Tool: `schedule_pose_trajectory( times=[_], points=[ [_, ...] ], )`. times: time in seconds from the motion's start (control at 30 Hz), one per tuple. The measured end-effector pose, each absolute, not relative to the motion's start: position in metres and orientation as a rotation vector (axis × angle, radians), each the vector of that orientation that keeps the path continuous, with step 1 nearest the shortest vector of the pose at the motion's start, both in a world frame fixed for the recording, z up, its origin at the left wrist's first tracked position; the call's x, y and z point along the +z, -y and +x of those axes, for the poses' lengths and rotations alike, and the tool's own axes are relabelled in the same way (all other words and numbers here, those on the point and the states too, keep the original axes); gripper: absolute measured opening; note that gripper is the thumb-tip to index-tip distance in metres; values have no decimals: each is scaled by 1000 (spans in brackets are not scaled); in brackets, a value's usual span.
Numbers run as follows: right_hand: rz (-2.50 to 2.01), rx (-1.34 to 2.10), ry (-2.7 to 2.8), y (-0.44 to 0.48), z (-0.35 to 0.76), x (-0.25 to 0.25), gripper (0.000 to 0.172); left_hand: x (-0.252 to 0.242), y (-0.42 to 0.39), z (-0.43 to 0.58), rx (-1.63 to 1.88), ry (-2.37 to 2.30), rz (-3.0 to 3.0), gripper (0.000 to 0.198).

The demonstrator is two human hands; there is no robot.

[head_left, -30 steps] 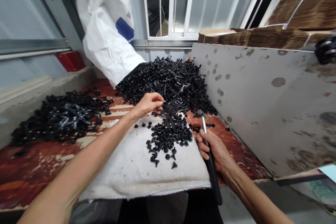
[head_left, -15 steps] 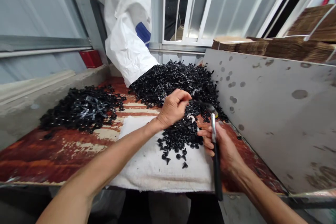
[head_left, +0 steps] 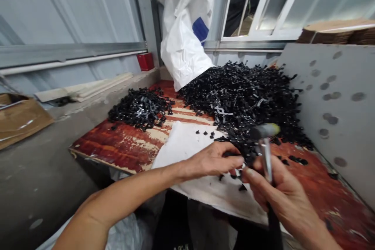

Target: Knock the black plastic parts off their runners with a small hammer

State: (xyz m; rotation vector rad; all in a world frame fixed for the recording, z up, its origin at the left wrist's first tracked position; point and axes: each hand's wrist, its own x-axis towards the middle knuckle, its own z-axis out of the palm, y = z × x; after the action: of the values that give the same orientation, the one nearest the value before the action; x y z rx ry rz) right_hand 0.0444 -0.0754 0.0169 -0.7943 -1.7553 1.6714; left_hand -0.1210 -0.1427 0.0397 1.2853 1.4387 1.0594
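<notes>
1. Now the view has swung left, bringing a cardboard box [head_left: 20,119] into sight on the floor at the far left, and the left hand [head_left: 212,160] and right hand [head_left: 278,191] sit closer together than before, almost touching.
2. Left fingers [head_left: 231,159] reach into a clump of black plastic pieces [head_left: 241,150]; I cannot tell whether they grip any.
3. Right hand stays clamped round a hammer [head_left: 265,144], its grey head just above that clump.
4. The clump runs down from a big tangled heap [head_left: 243,97] onto a white cloth [head_left: 181,144] on the red, peeling bench [head_left: 117,144], with a few loose studs [head_left: 205,133] on the cloth.
5. A smaller heap [head_left: 140,107] lies well apart on the left, and a grey metal panel [head_left: 331,105] stands on the right.
</notes>
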Motion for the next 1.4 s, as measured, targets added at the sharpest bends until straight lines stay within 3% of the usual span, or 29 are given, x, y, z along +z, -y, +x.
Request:
schedule_pose_trajectory(
  times=[0.13,0.27,0.4,0.5,0.7,0.87,1.4],
  points=[
    [-679,1829,1836,84,36,26,39,45,156,-149,997,-1399,1466,18],
    [-620,1886,1834,87,30,25,30,41,165,-170,849,-1353,1520,31],
    [-571,1841,1933,92,22,19,20,49,164,-163,913,-1453,1414,40],
    [-507,1796,2032,97,17,15,16,56,162,-153,1020,-1470,1285,35],
    [-671,1653,2000,88,31,12,33,46,164,-190,1078,-1830,1019,24],
    [-789,1732,1736,72,44,2,44,32,157,-228,1172,-1820,852,22],
    [-816,1876,1594,65,44,-6,43,26,128,-233,1110,-1786,671,33]
  ],
)
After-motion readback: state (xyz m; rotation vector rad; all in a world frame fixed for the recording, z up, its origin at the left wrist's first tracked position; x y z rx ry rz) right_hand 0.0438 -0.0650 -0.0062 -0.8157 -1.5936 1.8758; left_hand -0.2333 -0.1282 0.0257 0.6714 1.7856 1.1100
